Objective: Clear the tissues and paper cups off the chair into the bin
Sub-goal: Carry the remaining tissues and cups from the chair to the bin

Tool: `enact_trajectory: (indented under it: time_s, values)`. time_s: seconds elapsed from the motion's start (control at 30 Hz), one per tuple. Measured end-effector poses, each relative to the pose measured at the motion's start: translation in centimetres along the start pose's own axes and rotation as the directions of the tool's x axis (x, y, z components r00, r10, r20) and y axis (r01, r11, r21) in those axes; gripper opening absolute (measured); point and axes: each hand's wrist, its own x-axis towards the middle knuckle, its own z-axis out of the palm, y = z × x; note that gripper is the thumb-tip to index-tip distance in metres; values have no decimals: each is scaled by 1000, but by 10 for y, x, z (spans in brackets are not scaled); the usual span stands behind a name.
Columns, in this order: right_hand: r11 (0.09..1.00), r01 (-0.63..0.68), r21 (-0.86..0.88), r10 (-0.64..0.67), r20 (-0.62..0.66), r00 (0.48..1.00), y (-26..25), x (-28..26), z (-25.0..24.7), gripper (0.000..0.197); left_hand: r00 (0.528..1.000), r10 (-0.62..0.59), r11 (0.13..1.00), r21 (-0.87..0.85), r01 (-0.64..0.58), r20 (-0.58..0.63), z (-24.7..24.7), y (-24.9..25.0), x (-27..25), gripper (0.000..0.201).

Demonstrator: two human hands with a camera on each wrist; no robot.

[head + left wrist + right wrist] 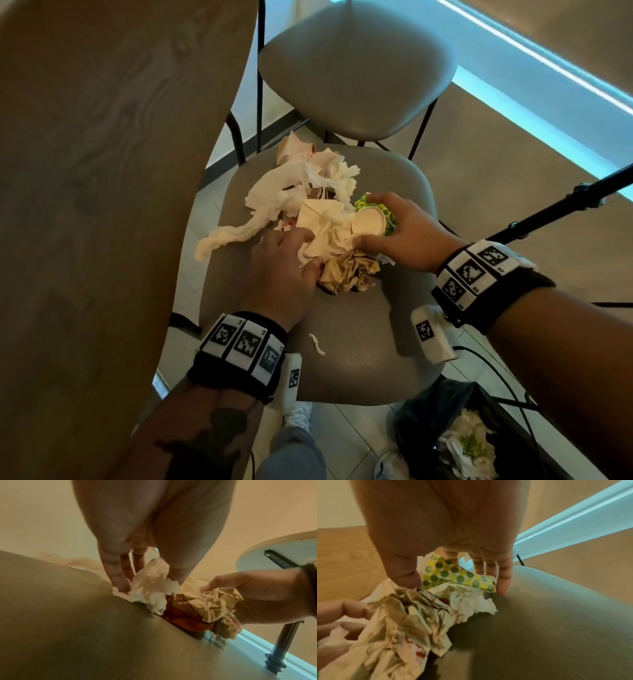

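Note:
A heap of white tissues (294,192) and a brown crumpled paper (346,274) lie on the grey chair seat (359,359). My left hand (301,250) pinches a white tissue (150,586) between thumb and fingers at the heap's near side; the left wrist view shows the same grip of the left hand (147,582). My right hand (368,222) curls round a crushed green-dotted paper cup (387,214) at the heap's right edge. In the right wrist view the cup (450,573) sits between the thumb and fingers of that hand (453,585), above more tissue (471,601).
A black-bagged bin (455,438) holding waste stands on the floor at the lower right. A wooden table (102,171) borders the chair on the left. A second grey chair (356,68) stands behind. A black tripod pole (565,202) crosses at the right. A small tissue scrap (317,343) lies on the seat.

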Motion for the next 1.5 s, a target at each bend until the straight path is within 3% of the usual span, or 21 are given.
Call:
enact_trajectory:
  time_s: [0.1,0.2,0.37,0.6,0.83,1.2,1.4,1.5]
  values:
    - [995,-15,101,16,-10,1000,7,-6,1,88,999,37,998,-54,-39,-29,7,-1,0,20]
    - [980,-15,197,24,-46,999,14,-13,0,87,995,68,992,-104,-76,-78,8,0,-1,12]
    - [942,-19,335,62,-117,991,26,-24,0,69,980,90,979,-162,-119,-177,4,7,-6,15]
    - [867,9,498,104,-199,974,24,-31,2,69,956,85,977,-166,-136,-281,-10,20,-8,7]
    - [866,23,499,102,-222,970,25,-41,-1,69,957,27,975,-205,-90,-290,-8,19,-3,9]
    - [807,99,582,127,-334,934,31,-75,-18,64,936,44,964,-233,-132,-349,-32,45,-6,12]
    - [782,157,604,138,-412,901,61,-131,-38,65,901,210,945,-157,-286,-379,-40,94,-17,16]
    - [776,132,616,191,-430,883,96,-182,-41,64,894,309,915,-154,-373,-324,-24,125,-39,15]
